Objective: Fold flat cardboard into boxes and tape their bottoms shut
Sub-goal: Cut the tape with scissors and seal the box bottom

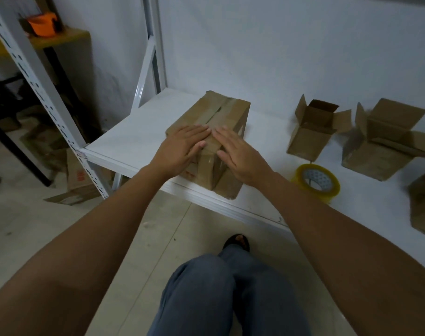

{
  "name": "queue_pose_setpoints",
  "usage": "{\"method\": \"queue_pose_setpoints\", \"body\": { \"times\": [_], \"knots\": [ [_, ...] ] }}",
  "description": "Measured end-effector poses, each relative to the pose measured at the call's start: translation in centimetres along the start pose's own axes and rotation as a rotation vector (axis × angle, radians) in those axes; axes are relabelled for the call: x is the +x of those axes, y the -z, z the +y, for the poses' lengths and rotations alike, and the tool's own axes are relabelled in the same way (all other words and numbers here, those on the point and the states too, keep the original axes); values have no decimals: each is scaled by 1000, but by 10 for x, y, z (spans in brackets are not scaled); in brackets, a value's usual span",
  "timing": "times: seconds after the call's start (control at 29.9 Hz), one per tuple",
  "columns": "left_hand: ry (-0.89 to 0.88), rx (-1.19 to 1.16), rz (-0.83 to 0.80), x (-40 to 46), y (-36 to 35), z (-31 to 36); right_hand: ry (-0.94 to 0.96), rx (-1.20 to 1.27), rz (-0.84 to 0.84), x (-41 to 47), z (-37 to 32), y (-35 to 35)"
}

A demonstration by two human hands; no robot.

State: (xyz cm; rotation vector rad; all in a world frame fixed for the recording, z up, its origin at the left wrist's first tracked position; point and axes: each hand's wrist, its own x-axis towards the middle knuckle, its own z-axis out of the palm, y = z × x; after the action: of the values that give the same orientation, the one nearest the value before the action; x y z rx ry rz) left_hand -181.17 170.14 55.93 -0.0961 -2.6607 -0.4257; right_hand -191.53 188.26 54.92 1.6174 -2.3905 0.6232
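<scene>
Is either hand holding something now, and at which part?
Nothing is gripped. Left hand and right hand press flat on the taped box, near its front edge.

Both flat hands, left (182,147) and right (240,157), on taped cardboard box (221,117) atop white shelf (134,139).

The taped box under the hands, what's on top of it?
Both the left hand and right hand press flat on the box, over its tape strip. The tape beneath the hands is hidden.

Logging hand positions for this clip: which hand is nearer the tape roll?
Right. The right hand lies flat on the box, on the side facing the tape roll. The left hand presses the box's far side, farther away.
</scene>
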Motion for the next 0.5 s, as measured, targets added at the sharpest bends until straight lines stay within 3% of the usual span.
{"method": "queue_pose_setpoints", "body": {
  "times": [0.33,0.5],
  "knots": [
    [-67,43,-86,3,0,-15,-93,91,160,-2,-14,-20],
    [-76,96,-163,9,2,-21,-113,-4,216,0,-15,-26]
  ]
}}
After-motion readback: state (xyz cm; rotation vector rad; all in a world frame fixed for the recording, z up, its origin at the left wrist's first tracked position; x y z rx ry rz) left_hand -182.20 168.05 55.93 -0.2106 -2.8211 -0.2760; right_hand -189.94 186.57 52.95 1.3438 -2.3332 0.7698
